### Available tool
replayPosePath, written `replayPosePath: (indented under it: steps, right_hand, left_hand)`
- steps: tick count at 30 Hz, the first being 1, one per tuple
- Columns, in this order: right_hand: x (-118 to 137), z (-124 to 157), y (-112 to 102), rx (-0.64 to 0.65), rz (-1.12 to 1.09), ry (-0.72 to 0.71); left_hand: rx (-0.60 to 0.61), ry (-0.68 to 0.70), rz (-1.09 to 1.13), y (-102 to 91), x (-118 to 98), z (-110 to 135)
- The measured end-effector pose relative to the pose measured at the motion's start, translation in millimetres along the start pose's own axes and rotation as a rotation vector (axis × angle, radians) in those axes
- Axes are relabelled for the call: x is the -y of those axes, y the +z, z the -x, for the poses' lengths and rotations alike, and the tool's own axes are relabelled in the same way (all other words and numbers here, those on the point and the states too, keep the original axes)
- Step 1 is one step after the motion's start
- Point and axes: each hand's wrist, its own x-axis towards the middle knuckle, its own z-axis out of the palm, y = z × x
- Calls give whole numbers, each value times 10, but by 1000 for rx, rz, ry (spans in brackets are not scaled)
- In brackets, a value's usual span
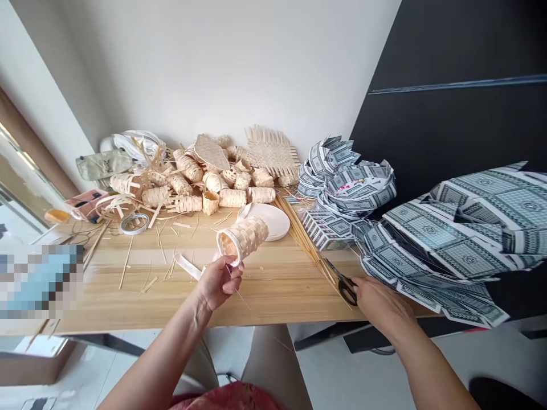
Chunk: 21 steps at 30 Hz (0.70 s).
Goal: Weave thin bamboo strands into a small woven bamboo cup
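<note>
My left hand is closed around the white-bound rim of a small woven basket, a tube of pale wood strips lying on its side in the air, its open end towards me. A thin thread or needle hangs below those fingers. Over by the table's front edge, my right hand grips the handles of black scissors, whose blades point away to the left. A white ribbon lies left of the basket. Behind the basket is a round white lid or disc.
Many small woven tubes and a flat woven mat are heaped by the wall. Long thin strips run beside folded-card baskets and a large card structure on the right. A tape roll sits left, among loose scraps.
</note>
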Motion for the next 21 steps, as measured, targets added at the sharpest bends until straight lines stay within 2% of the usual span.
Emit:
replayPosePath:
  steps: [1, 3, 6, 8, 10, 13, 18, 21]
  right_hand:
    - [102, 17, -57, -27, -15, -37]
    - [392, 50, -177, -122, -74, -213]
    - [912, 73, -304, -295, -139, -678]
    - [1202, 57, -325, -291, -131, -883]
    - [1399, 10, -304, -230, -157, -969]
    - [1562, -110, -255, -127, -323, -944]
    - [1805, -427, -212, 0, -749, -612]
    - [2065, -678, -84, 101, -1001, -508]
  left_hand:
    - [5, -5, -9, -7, 16, -2]
    - [11, -18, -40, -5, 63, -8]
    - [23, -34, -102, 10, 143, -1]
    - [33, -18, -141, 2, 172, 32]
    - [36, 18, -168, -34, 165, 93]
    - [36, 111, -196, -127, 98, 227]
    - [97, 206, -235, -277, 33, 460]
    - [138, 182, -232, -303, 94, 572]
